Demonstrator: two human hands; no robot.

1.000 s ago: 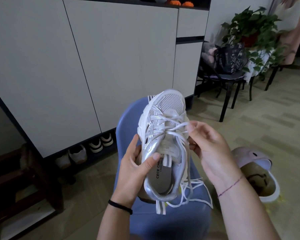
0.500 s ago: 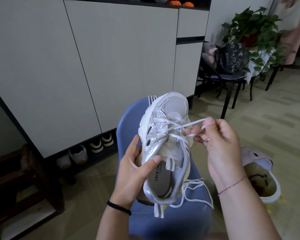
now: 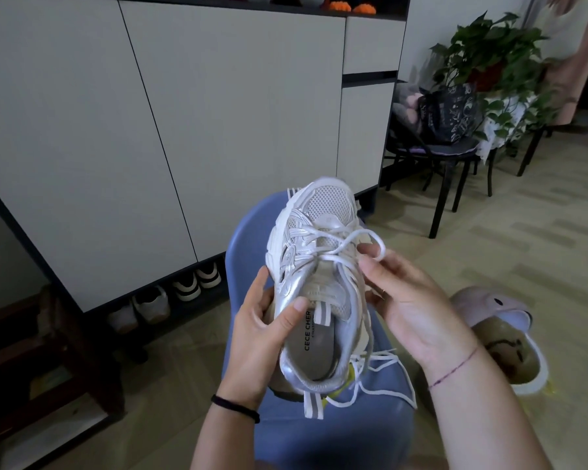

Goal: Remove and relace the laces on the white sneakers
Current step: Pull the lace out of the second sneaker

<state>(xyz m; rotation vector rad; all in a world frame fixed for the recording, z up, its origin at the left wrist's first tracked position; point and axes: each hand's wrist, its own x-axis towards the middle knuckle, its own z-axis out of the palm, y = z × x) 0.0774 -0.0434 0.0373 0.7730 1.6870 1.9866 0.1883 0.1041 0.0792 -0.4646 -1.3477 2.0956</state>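
A white and silver sneaker (image 3: 319,266) is held up over a blue chair, toe pointing away from me. My left hand (image 3: 265,334) grips its left side, thumb pressed on the collar beside the tongue. My right hand (image 3: 411,300) is at the shoe's right side, and its thumb and forefinger pinch a slack loop of the white lace (image 3: 375,244) pulled out of the middle eyelets. The upper rows are loosened, while the rows near the toe remain crossed. The lace's loose ends (image 3: 384,371) hang down onto the chair seat.
The blue chair (image 3: 336,432) stands under the shoe. A pink slipper (image 3: 499,337) lies on the floor at right. Several shoes (image 3: 184,286) sit under the grey cabinet (image 3: 184,130). A black chair with a bag (image 3: 448,147) and a potted plant (image 3: 489,56) stand at back right.
My right hand, which had drawn the lace taut out to the right, has come back toward the shoe; the pulled section now forms a slack loop. The left hand keeps its hold.
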